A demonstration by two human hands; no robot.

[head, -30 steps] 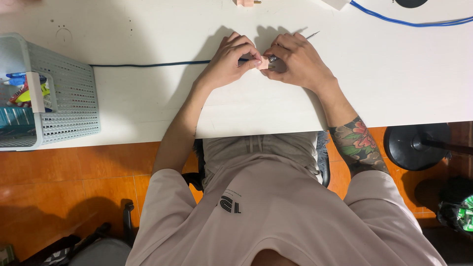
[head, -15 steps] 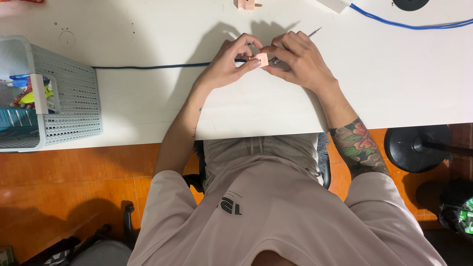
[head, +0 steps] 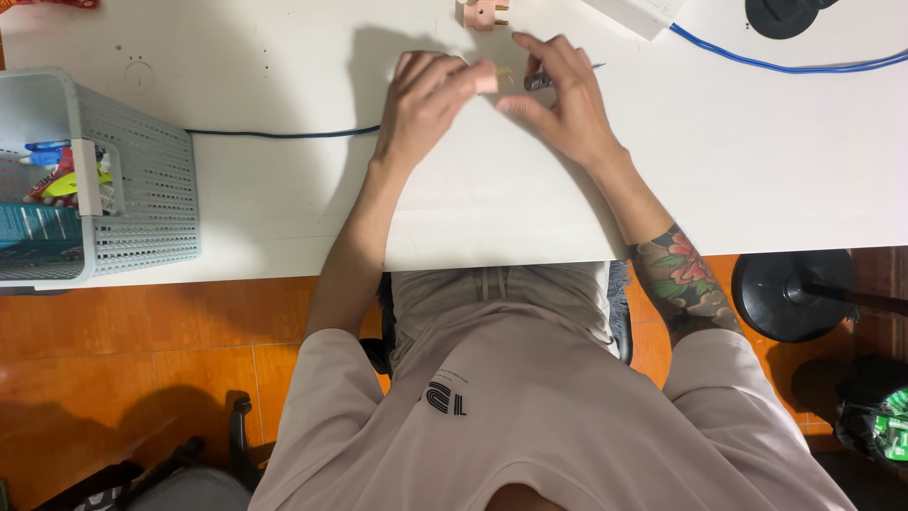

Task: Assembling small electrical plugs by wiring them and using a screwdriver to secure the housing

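My left hand hovers over the white table and pinches a small pinkish plug part with brass pins at its fingertips. My right hand is right beside it, fingers curled around a thin screwdriver with a dark handle whose metal tip points right. The two hands nearly touch at the fingertips. A dark cable runs along the table from the left and disappears under my left hand. A second pinkish plug piece lies just beyond the hands at the far edge.
A grey perforated basket with pens and packets stands at the left. A blue cable, a white box and a black round object lie far right. A black round stand base sits on the orange floor.
Both hands have shifted farther across the table. The fingertips have drawn slightly apart, so the pinkish plug part and its pins now show between them.
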